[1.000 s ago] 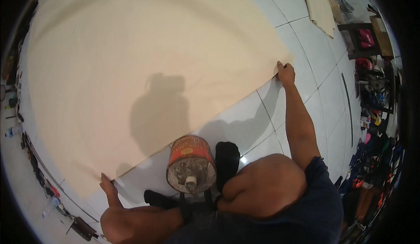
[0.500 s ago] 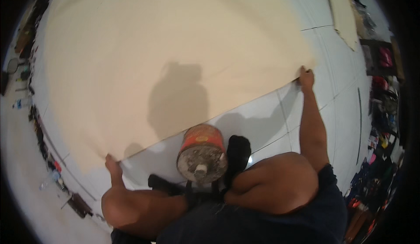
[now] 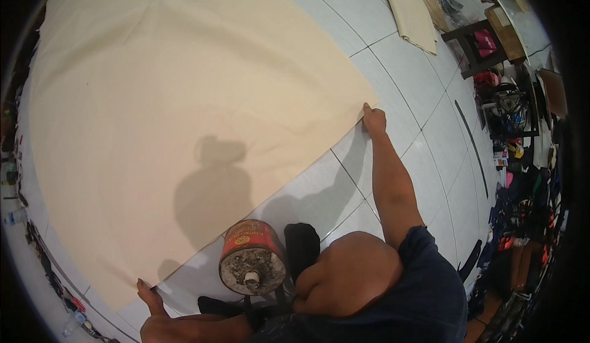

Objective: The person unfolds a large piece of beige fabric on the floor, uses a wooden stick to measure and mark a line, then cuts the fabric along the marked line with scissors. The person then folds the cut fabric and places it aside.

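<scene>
A large cream cloth [image 3: 123, 128] is spread over the tiled floor [image 3: 424, 91] in front of the person, and its near edge is held at both ends. Close to the left corner, the edge is pinched between the thumb and curled fingers of the left hand [image 3: 149, 297]. Close to the right corner, it is gripped likewise by the right hand [image 3: 373, 122], with the thumb laid on top. The spreading looks mostly done: the near edge is drawn nearly straight, but soft creases are left across the far part, and neither end is let go yet. Whether the edge is lifted cannot be told. A rusty red can [image 3: 252, 257] is seen beside that edge, and a folded cloth [image 3: 409, 14] is left well apart.
</scene>
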Demonstrator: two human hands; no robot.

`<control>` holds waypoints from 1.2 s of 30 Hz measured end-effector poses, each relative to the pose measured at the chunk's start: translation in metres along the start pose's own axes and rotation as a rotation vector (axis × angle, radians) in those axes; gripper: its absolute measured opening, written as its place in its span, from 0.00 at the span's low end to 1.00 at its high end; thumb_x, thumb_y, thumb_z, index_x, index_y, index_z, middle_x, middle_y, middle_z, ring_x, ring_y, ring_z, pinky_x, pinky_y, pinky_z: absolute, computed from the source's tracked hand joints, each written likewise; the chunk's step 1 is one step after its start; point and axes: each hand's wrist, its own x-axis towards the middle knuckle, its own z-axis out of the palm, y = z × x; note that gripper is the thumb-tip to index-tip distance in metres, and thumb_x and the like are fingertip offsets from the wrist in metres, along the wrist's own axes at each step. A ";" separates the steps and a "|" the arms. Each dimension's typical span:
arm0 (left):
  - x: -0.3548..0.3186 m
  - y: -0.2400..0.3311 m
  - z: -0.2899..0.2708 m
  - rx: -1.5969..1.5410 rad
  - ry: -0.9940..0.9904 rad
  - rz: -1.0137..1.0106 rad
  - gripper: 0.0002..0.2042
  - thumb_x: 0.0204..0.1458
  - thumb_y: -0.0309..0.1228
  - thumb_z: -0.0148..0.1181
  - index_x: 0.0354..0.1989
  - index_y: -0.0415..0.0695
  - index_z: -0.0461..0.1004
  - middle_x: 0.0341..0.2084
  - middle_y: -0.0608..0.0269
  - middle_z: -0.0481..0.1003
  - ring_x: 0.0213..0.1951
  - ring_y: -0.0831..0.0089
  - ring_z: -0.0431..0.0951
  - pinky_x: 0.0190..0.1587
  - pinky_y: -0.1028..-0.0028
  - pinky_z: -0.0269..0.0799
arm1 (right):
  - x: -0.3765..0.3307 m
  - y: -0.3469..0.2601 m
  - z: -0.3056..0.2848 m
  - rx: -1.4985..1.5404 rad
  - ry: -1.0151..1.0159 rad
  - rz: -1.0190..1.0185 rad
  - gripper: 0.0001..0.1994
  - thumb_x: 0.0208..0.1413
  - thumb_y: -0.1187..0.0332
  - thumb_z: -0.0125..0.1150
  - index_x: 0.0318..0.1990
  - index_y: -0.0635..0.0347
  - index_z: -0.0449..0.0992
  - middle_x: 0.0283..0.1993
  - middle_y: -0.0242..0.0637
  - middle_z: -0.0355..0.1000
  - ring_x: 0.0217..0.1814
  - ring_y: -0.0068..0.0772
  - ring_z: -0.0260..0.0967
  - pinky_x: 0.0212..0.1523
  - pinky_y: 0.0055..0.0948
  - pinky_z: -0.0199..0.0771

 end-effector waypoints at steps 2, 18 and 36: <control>0.000 0.001 -0.003 0.020 -0.020 -0.002 0.18 0.58 0.41 0.50 0.45 0.37 0.71 0.42 0.58 0.75 0.43 0.64 0.75 0.45 0.64 0.71 | 0.014 0.007 0.009 0.026 -0.072 0.018 0.28 0.55 0.47 0.57 0.35 0.71 0.79 0.32 0.52 0.77 0.32 0.46 0.75 0.38 0.41 0.73; -0.027 0.005 0.024 -0.120 0.132 0.041 0.19 0.53 0.37 0.58 0.44 0.31 0.70 0.38 0.55 0.73 0.39 0.66 0.74 0.39 0.64 0.70 | -0.335 -0.107 0.014 -0.337 -0.522 -1.543 0.20 0.53 0.68 0.62 0.55 0.53 0.72 0.62 0.48 0.63 0.65 0.51 0.59 0.62 0.44 0.61; -0.033 0.094 0.002 -0.842 0.126 0.467 0.26 0.50 0.27 0.61 0.58 0.40 0.61 0.48 0.59 0.71 0.46 0.67 0.74 0.51 0.70 0.69 | -0.343 -0.131 0.012 -0.686 -0.775 -1.426 0.28 0.47 0.53 0.69 0.55 0.55 0.74 0.66 0.47 0.55 0.61 0.52 0.64 0.57 0.44 0.69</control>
